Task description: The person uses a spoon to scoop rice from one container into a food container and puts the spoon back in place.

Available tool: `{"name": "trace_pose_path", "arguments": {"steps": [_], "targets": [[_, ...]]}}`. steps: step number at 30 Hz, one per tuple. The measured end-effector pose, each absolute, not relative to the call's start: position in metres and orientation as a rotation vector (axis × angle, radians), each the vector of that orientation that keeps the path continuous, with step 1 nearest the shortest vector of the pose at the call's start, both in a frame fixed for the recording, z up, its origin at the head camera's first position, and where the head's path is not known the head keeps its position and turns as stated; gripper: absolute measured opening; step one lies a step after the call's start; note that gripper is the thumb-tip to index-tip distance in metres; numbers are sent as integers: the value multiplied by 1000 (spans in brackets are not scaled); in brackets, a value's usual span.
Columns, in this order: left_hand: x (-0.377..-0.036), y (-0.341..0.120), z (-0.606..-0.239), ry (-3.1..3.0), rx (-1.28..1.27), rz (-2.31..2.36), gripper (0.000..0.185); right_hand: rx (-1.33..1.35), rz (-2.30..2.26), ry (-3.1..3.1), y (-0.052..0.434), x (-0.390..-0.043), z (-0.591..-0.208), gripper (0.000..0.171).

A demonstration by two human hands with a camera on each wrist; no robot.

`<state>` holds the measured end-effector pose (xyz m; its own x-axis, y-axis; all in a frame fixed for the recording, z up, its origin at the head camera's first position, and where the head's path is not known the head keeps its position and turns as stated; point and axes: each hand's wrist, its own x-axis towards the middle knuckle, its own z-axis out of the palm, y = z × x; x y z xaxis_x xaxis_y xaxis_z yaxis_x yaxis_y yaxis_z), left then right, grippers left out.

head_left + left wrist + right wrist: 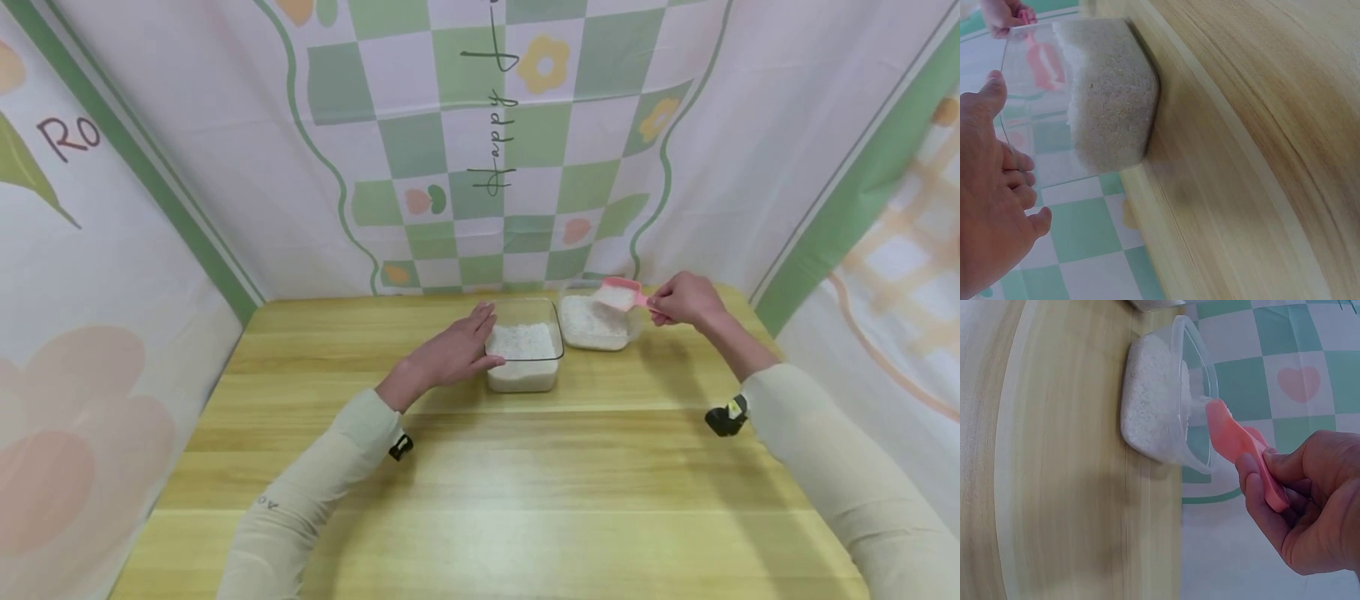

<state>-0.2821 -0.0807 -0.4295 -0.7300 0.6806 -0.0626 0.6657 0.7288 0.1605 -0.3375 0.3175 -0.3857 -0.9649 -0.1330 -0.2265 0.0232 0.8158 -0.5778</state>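
Two clear plastic containers of white rice stand side by side at the back of the wooden table (480, 483). My left hand (461, 350) rests with straight fingers against the left side of the nearer container (522, 354) (1107, 94). My right hand (682, 300) (1307, 506) pinches the handle of a pink scoop (621, 293) (1241, 444). The scoop, loaded with rice, hovers over the right container (600, 321) (1160, 406), at its rim.
Patterned cloth walls with green checks close in the table at the back and on both sides. Bare wooden tabletop stretches from the containers toward me. A small black device (726, 417) is strapped to each wrist.
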Motion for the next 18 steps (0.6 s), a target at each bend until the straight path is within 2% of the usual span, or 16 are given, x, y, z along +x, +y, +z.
{"name": "trace_pose_path", "arguments": {"steps": [18], "targets": [[-283,-82,-429,2814,1103,200,82,-101,-645,2902,322,-330,-379,33]]}}
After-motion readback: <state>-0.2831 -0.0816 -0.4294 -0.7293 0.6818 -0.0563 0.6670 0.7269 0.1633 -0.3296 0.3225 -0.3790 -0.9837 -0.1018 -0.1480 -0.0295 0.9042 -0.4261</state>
